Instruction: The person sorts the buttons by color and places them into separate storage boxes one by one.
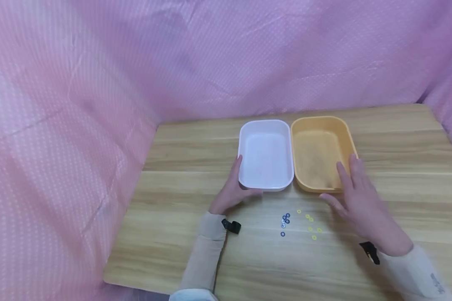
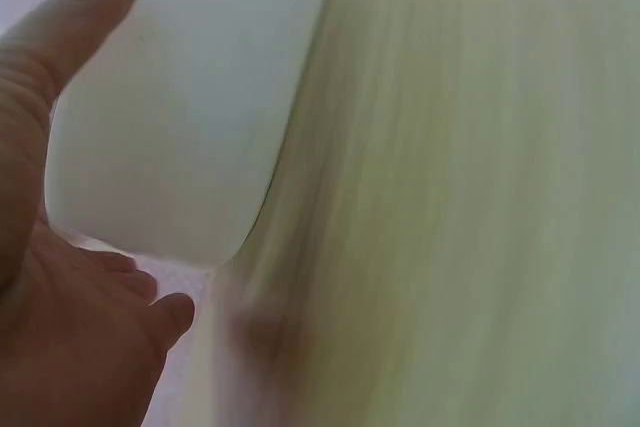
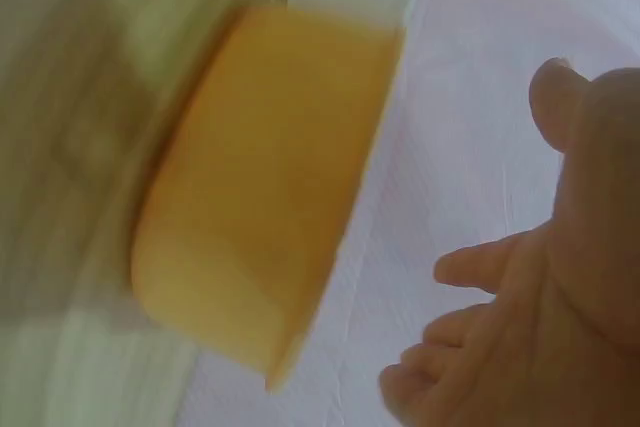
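A white plastic bin (image 1: 265,156) stands on the table beside a yellow-orange plastic bin (image 1: 320,154). My left hand (image 1: 233,192) is spread around the near left corner of the white bin, thumb along its front wall and fingers along its left side. In the left wrist view the thumb (image 2: 75,22) lies in front of the bin's wall, and contact is hard to judge. At the near right corner of the yellow-orange bin is my right hand (image 1: 363,205), fingers extended. The right wrist view shows this hand (image 3: 520,317) apart from the bin, holding nothing.
Several small blue rings (image 1: 287,221) lie on the wooden table (image 1: 181,200) in front of the bins. Several small yellow rings (image 1: 310,229) are scattered just right of them. Pink sheeting (image 1: 226,62) hangs behind and along the left side.
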